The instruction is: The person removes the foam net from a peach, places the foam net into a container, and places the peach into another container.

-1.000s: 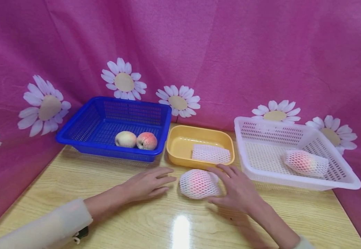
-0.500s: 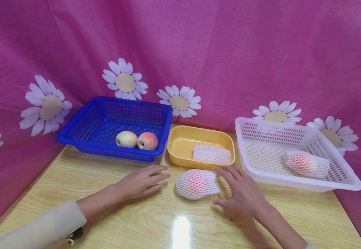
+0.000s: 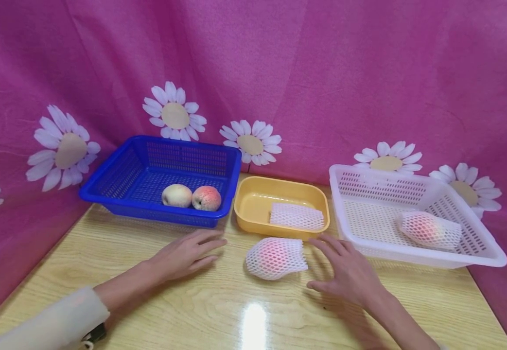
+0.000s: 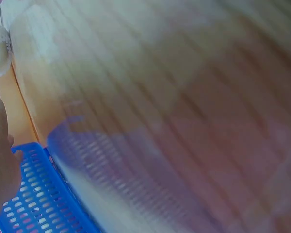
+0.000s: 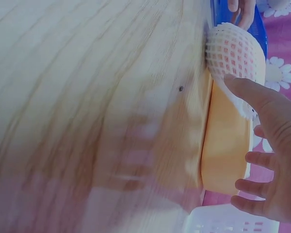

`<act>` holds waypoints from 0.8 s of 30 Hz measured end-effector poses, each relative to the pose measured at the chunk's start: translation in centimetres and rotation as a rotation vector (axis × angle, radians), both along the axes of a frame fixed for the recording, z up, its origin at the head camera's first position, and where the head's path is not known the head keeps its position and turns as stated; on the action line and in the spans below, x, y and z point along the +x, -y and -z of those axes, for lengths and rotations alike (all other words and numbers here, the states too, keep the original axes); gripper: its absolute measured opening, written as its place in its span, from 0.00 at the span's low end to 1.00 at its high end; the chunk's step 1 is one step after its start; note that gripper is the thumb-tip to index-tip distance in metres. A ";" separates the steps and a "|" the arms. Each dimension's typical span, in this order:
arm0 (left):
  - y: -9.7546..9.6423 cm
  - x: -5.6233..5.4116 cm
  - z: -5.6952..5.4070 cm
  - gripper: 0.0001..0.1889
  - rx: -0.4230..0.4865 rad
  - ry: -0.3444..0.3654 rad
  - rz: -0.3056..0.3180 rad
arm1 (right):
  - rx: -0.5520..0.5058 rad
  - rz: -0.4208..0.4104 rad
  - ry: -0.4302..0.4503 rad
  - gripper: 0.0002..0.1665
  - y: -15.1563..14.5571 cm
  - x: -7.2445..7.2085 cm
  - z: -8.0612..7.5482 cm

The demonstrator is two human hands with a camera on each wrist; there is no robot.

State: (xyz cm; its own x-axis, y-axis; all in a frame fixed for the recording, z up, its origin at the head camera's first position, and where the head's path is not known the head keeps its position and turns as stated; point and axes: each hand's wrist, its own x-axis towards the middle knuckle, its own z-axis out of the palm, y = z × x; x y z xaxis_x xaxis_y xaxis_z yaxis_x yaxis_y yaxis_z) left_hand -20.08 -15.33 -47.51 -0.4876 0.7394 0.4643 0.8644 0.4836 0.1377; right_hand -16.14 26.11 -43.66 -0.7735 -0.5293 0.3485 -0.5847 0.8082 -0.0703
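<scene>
Netted fruit (image 3: pixel 275 259): lying on the table (image 3: pixel 218 311), just in front of the yellow tray (image 3: pixel 253 226); apparently fully sleeved, though not placed in any basket.
Sleeved so far: two, counting the wrapped fruit (image 3: pixel 428 229) inside the white basket (image 3: pixel 362 214).
Seemingly left to do: two unsleeved, namely the pale fruit (image 3: pixel 177 195) and the red fruit (image 3: pixel 206 198), side by side in the blue basket (image 3: pixel 183 158).
Sleeves in tray: one foam net (image 3: pixel 298 217) to be seen, without fruit.
Loose net end: pointing towards the right hand (image 3: pixel 349 273), near but not touching.
Right fingers: spread, with thumb well apart from index; clamped on nothing.
Left hand (image 3: pixel 188 256): beyond the fruit's rounded end, clear of it; fingers extended, slightly apart, holding nothing.
</scene>
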 end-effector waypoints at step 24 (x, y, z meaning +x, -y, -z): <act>3.0 0.4 0.6 0.23 0.000 -0.025 -0.061 | -0.018 0.137 0.041 0.55 -4.0 2.0 0.2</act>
